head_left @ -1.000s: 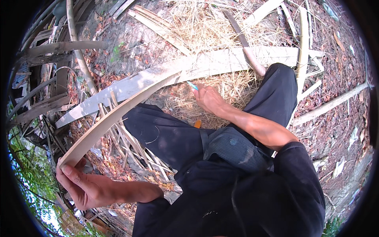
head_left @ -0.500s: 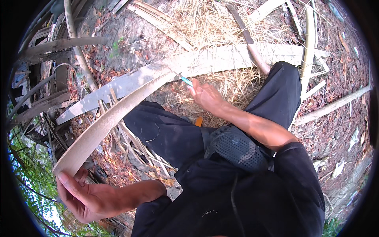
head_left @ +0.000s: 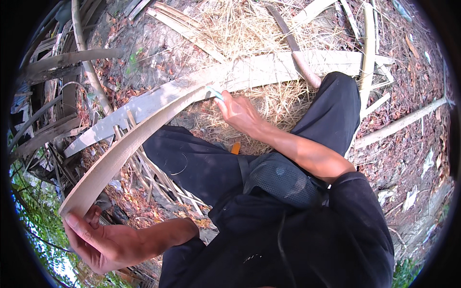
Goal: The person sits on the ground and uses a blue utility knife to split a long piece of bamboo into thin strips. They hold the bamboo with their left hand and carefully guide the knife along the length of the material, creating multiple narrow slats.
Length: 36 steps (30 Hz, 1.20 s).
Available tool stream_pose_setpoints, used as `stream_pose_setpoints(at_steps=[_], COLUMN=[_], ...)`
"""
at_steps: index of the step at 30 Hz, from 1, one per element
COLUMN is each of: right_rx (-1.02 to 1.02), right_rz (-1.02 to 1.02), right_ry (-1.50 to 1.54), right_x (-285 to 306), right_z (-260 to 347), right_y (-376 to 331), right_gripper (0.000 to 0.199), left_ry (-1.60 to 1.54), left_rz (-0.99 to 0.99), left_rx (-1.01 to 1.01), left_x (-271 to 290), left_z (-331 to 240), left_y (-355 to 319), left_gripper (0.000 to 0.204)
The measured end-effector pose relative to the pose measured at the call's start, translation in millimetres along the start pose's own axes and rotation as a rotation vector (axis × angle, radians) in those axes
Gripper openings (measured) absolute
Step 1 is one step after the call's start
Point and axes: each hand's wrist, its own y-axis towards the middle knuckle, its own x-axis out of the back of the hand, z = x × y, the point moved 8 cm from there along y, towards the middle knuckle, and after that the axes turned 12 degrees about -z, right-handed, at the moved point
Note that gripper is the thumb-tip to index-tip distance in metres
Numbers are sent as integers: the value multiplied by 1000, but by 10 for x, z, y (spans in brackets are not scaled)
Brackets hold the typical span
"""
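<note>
My left hand [head_left: 108, 240] is at the lower left, its thumb and fingers closed on the near end of a long, pale, flat wooden strip [head_left: 113, 161]. The strip runs up and to the right, and its far end lies over a wide plank [head_left: 269, 67] on the ground. At that far end, my right hand [head_left: 237, 113] pinches a slim teal pen-like tool [head_left: 214, 92]. Its point meets or nearly meets the strip; whether it touches I cannot tell.
A sickle-like blade with a wooden handle [head_left: 306, 70] rests across the plank by my right knee. Straw [head_left: 230, 29] lies beyond. Poles [head_left: 367, 53] and sticks [head_left: 165, 180] lie around, with stacked timber [head_left: 53, 122] at left. An orange object [head_left: 235, 148] sits between my legs.
My right hand and the teal tool have shifted slightly left along the strip's far end. My left hand keeps its hold; the whole view has drifted a little.
</note>
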Motion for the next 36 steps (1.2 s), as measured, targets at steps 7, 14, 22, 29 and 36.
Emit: stream_pose_setpoints(at_steps=[7, 14, 22, 29, 36], right_rx=[-92, -187, -132, -108, -15], right_rz=[50, -61, 15, 21, -44], right_ry=[-109, -244, -89, -89, -16], right_x=[-84, -259, -254, -225, -133], right_z=[-392, -759, -483, -400, -276], right_y=[-15, 232, 140, 120, 109], right_gripper=[38, 42, 40, 44, 41], left_ry=[-2, 24, 82, 49, 54], left_rz=[-11, 19, 7, 9, 49], left_rx=[-11, -4, -28, -7, -32], left_x=[-29, -62, -1, 34, -14], left_z=[-56, -46, -5, 31, 38], left_y=[-20, 11, -8, -8, -10], left_gripper=[24, 27, 26, 27, 27])
